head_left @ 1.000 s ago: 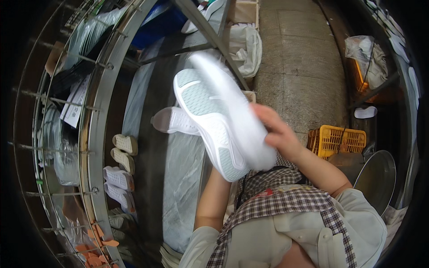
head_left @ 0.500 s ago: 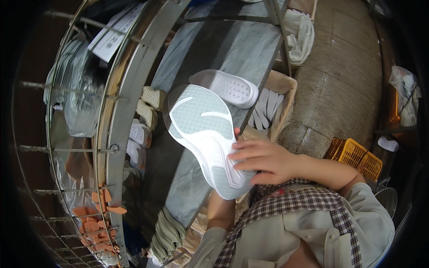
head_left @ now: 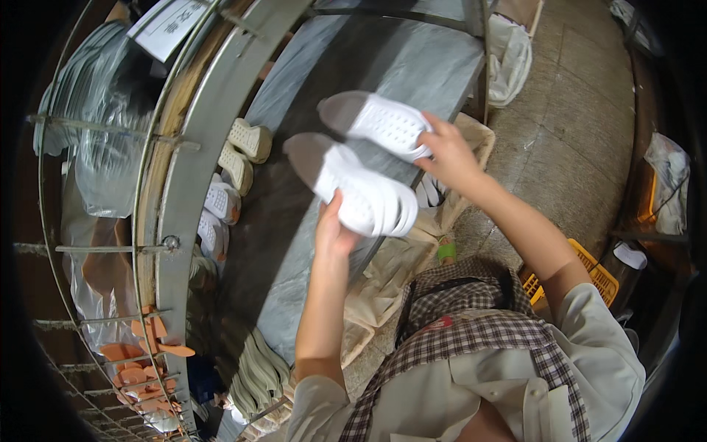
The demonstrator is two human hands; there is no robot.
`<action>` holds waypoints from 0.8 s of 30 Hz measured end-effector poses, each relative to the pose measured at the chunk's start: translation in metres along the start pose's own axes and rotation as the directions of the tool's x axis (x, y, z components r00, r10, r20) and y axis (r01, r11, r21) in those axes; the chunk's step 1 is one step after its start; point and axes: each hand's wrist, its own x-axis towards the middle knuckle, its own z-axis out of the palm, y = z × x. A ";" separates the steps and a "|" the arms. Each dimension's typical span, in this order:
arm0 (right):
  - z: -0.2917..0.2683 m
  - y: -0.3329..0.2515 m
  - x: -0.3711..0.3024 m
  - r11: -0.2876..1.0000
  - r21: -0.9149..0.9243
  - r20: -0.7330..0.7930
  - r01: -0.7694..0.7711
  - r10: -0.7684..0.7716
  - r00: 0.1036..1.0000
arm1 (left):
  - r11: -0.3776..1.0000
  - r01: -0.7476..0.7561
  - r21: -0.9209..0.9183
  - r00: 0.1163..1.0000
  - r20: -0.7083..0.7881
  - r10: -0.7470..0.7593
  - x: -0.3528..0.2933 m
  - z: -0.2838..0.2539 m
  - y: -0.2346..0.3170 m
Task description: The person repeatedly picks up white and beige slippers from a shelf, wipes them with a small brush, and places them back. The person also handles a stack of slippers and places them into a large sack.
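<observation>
My left hand [head_left: 337, 228] holds a white shoe sole [head_left: 361, 193] by its side, thumb on top, over the grey table. The sole is somewhat blurred, and its toe end lies in shadow. Just beyond it, my right hand [head_left: 448, 151] grips the heel end of another white shoe sole [head_left: 383, 124], whose upper face shows rows of small holes. This one is at the table's right edge; whether it still rests on the top I cannot tell. The two soles point the same way, toes toward the far left.
Cream soles [head_left: 250, 140] and white soles [head_left: 221, 199] stand along the left of the grey table [head_left: 412, 59]. A stack of grey-green soles [head_left: 258, 372] is nearer me. At the far left is a wire rack [head_left: 140, 247] with orange pieces [head_left: 136, 376]. A lined basket [head_left: 482, 140] stands right.
The sole in my left hand was bottom side up; now its holed side is turned up. My right hand has left it, moved away from me and taken hold of the other sole.
</observation>
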 end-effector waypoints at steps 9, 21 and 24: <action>-0.031 0.063 0.042 0.998 -0.032 -0.118 -0.050 0.045 0.992 | 0.995 0.096 0.011 0.989 -0.117 -0.094 0.070 0.093 0.005; -0.047 0.059 0.007 0.994 0.100 -0.391 0.040 0.002 0.920 | 0.876 -0.453 0.165 0.734 -0.489 0.472 0.131 -0.067 0.103; -0.038 0.032 -0.029 0.983 0.176 -0.338 0.045 0.017 0.941 | 0.890 -0.455 -0.029 0.684 -0.652 0.328 0.166 -0.112 0.159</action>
